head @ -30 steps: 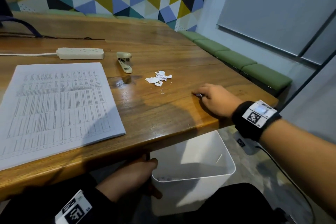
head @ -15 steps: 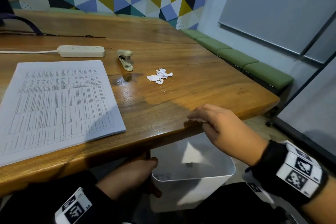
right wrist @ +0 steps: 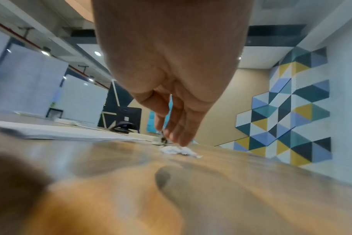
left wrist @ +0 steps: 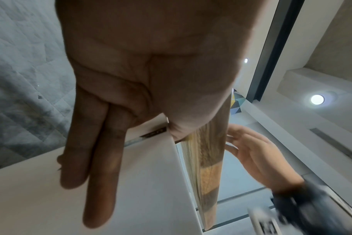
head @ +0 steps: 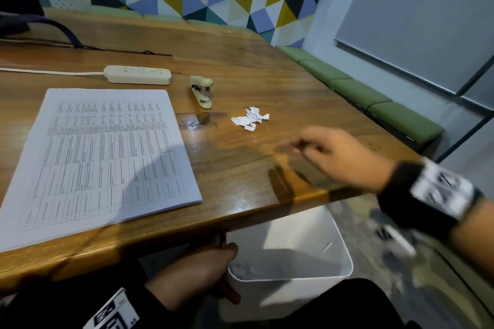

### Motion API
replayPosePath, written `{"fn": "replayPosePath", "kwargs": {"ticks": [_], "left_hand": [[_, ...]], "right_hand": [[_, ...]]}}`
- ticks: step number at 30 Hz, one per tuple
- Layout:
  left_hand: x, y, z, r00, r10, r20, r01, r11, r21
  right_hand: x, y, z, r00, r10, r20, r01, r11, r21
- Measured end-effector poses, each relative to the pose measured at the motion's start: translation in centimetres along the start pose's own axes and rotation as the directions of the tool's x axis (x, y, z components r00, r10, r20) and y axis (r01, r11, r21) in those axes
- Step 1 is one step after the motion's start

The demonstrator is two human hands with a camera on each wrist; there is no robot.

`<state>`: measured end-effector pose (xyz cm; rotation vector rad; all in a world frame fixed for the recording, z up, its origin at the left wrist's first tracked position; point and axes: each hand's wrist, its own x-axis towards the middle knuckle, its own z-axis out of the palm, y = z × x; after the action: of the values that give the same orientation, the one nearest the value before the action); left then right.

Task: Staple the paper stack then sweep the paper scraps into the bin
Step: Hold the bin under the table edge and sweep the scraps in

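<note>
A small pile of white paper scraps (head: pixel 250 120) (right wrist: pixel 179 150) lies on the wooden table (head: pixel 240 181), right of the beige stapler (head: pixel 201 91). The printed paper stack (head: pixel 101 155) lies flat at the left. My right hand (head: pixel 304 143) (right wrist: pixel 175 132) hovers blurred just above the tabletop, a little short of the scraps, fingers loosely extended and holding nothing. Under the table's front edge my left hand (head: pixel 195 275) (left wrist: pixel 103 159) grips the rim of the white bin (head: pixel 334 248) (left wrist: pixel 151 174), fingers outside the wall and thumb over the rim. Some scraps lie in the bin's bottom.
A beige power strip (head: pixel 137 75) with its cord sits behind the paper stack. Green bench cushions (head: pixel 374 99) run along the table's right side. A dark bag strap (head: pixel 61 29) lies at the far left. The table's front edge (left wrist: pixel 205 159) overhangs the bin.
My right hand slid from the tabletop to the front edge above the bin, then came back up over the table toward the scrap pile. The left hand and bin stayed put.
</note>
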<state>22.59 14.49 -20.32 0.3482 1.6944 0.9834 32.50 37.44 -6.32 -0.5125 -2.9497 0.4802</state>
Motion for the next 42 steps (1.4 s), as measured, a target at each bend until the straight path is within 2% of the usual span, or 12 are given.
{"fn": "replayPosePath", "kwargs": {"ticks": [5, 8, 11, 14, 17, 19, 21, 23, 26, 29, 38, 42], "left_hand": [[-0.1, 0.2, -0.3, 1.000, 0.009, 0.030, -0.011, 0.999, 0.036], [0.4, 0.1, -0.4, 0.999, 0.008, 0.053, -0.009, 0.999, 0.034], [0.9, -0.1, -0.4, 0.996, 0.007, 0.084, -0.012, 0.998, 0.055], [1.2, -0.4, -0.5, 0.994, 0.020, 0.107, -0.027, 0.997, 0.070], [1.1, -0.5, -0.7, 0.992, 0.016, 0.129, -0.023, 0.998, 0.052], [1.2, -0.8, -0.6, 0.990, 0.010, 0.141, -0.013, 1.000, 0.020], [1.4, -0.8, -0.4, 0.991, 0.024, 0.130, -0.027, 0.999, 0.019], [1.6, -0.8, -0.1, 0.994, 0.023, 0.109, -0.026, 0.999, 0.030], [1.4, -0.3, 0.4, 0.996, 0.017, 0.089, -0.021, 0.999, 0.037], [1.1, 0.1, 0.6, 0.997, 0.023, 0.078, -0.027, 0.998, 0.054], [0.7, 0.1, 0.0, 0.998, 0.003, 0.060, -0.010, 0.994, 0.109], [0.7, 0.5, -0.1, 1.000, 0.019, 0.001, -0.018, 0.991, 0.132]], "right_hand": [[11.6, 0.9, -0.5, 0.980, 0.175, 0.094, -0.144, 0.953, -0.265], [15.3, 0.5, 0.3, 0.968, 0.199, 0.150, -0.141, 0.934, -0.327], [16.4, 0.0, 1.2, 0.962, 0.182, 0.202, -0.103, 0.932, -0.349], [14.7, 0.0, 1.7, 0.959, 0.170, 0.228, -0.077, 0.927, -0.367], [11.1, 0.6, 1.3, 0.951, 0.170, 0.259, -0.079, 0.942, -0.326], [8.3, 1.1, 0.8, 0.955, 0.118, 0.274, -0.045, 0.965, -0.259], [7.0, 1.5, 0.6, 0.969, 0.069, 0.236, -0.019, 0.978, -0.205], [7.0, 1.8, 0.7, 0.978, 0.080, 0.192, -0.042, 0.980, -0.194], [8.0, 2.1, 1.2, 0.975, 0.138, 0.172, -0.095, 0.966, -0.239], [7.8, 2.0, 1.8, 0.980, 0.110, 0.168, -0.064, 0.964, -0.259], [-2.0, -0.7, 2.5, 0.978, -0.032, 0.208, 0.060, 0.989, -0.133], [-2.0, -0.1, 2.6, 0.993, -0.047, 0.111, 0.060, 0.992, -0.114]]}}
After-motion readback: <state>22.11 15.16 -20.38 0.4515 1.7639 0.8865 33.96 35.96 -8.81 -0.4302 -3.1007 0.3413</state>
